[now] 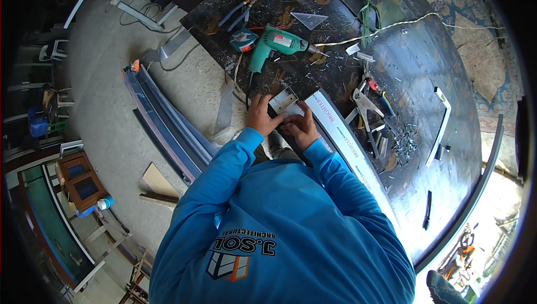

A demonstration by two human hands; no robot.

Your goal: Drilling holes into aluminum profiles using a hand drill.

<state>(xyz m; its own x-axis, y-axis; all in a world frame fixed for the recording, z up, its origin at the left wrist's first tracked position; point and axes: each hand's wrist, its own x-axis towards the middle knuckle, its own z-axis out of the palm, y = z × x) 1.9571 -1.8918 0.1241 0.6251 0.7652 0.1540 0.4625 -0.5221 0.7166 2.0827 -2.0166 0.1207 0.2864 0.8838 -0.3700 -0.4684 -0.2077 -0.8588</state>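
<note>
My left hand [260,116] is closed on the left side of a short metal profile piece [284,101], which has a white printed film and a small metal plate on its end. On its other side my right hand [300,126] has fingers bent against the piece, with the fingertips partly hidden. Just right of my right hand lies a long profile bar [339,130] covered in white printed film, running back along my right arm. Beyond my hands, a green corded power drill [278,43] rests on the dark table, its bit pointing right.
Around the drill on the table [442,63] lie a tape measure [244,40], blue-handled pliers [239,13] and a clear set square [309,20]. Locking pliers [365,102] sit among offcuts and shavings [406,141] at right. Long profiles [165,119] lie on the floor at left.
</note>
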